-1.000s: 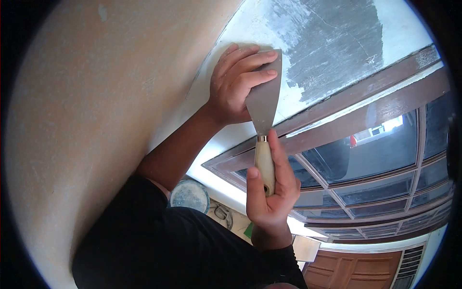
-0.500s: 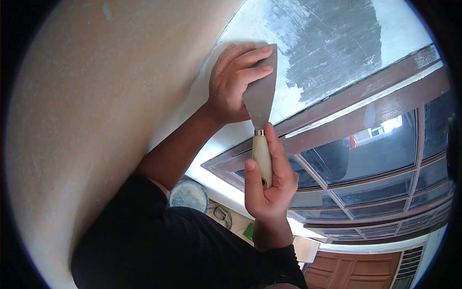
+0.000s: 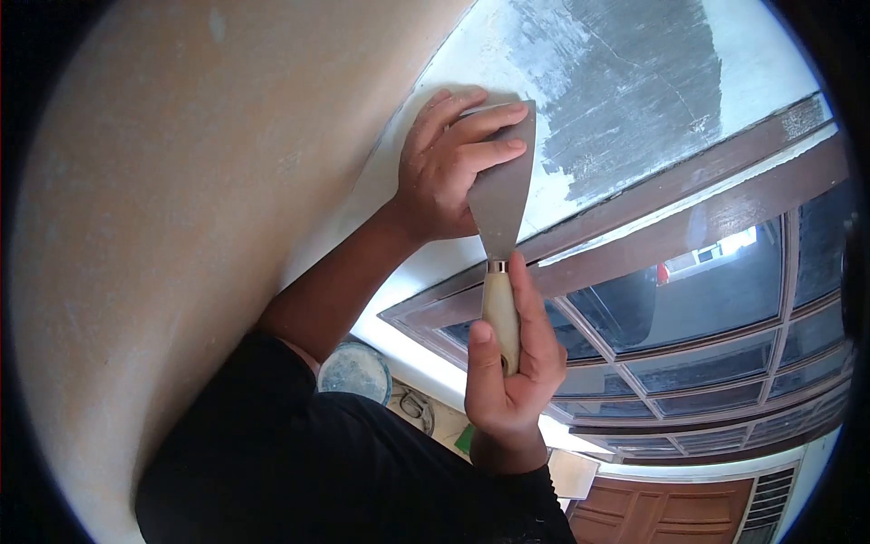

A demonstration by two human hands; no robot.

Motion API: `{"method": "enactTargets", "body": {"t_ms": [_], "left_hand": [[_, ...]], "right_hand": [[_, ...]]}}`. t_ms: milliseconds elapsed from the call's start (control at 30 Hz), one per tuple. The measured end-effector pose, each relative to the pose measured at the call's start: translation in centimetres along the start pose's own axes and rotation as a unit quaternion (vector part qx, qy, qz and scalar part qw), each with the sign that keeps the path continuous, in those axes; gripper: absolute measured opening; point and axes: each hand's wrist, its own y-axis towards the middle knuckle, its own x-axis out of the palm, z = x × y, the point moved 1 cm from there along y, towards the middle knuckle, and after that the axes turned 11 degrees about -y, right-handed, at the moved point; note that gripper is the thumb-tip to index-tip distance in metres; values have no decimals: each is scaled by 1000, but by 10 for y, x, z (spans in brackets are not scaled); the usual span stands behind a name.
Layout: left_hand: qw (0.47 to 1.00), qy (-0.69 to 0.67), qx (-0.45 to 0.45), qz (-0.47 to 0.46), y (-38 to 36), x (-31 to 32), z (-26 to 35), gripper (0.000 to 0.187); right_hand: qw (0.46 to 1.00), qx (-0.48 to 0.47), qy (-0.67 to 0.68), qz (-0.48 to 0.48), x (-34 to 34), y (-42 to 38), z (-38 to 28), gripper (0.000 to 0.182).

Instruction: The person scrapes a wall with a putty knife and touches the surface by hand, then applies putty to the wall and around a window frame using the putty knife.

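Near centre, we see a scraper (image 3: 501, 243), blade (image 3: 506, 195) toward twelve | at its six, right hand (image 3: 527, 385) gripping the handle (image 3: 499, 304) | at its eleven, left hand (image 3: 441, 172), fingers (image 3: 494, 153) on blade; underside hidden, grip we cannot tell

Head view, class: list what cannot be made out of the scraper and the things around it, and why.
All in the head view:
- Scraper: part of its blade, hidden by the left hand.
- Round tub: one side, hidden by the black sleeve.
- Grey patch: its top, cut off by the picture's edge.
- Green thing: too small to identify.
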Motion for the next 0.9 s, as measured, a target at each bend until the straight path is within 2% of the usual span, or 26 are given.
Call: {"method": "enactTargets", "body": {"t_ms": [133, 200, 233, 300, 433, 500, 667, 733, 833, 900], "left_hand": [[1000, 6, -5, -11, -1, 0, 0, 53], [1000, 12, 0, -16, 0, 0, 0, 53], [1000, 22, 1, -18, -1, 0, 1, 53], [1000, 14, -1, -5, -1, 1, -1, 52], [999, 28, 7, -15, -1, 0, 2, 52], [1000, 21, 0, -9, -1, 1, 0, 51], [1000, 21, 4, -15, -1, 2, 0, 51], [999, -8, -15, 34, -3, 6, -3, 45], [1000, 8, -4, 19, -4, 4, -2, 44], [1000, 8, -7, 25, -3, 5, -3, 44]], "right_hand": [[998, 53, -8, -19, 3, 1, -3, 54], [1000, -13, 1, 17, 3, 2, -2, 54], [1000, -13, 1, 17, 4, 2, -2, 54], [998, 54, 6, -11, 5, 1, -1, 54], [1000, 0, 10, 12, 2, 1, -5, 54], [999, 48, 5, -13, 1, 1, -4, 54], [999, 33, 16, -5, 3, -1, -3, 54], [999, 45, 18, -9, 4, -2, -1, 54], [1000, 11, 9, 14, 5, -1, -3, 54], [999, 37, 29, -1, 4, -2, 0, 54]]}}
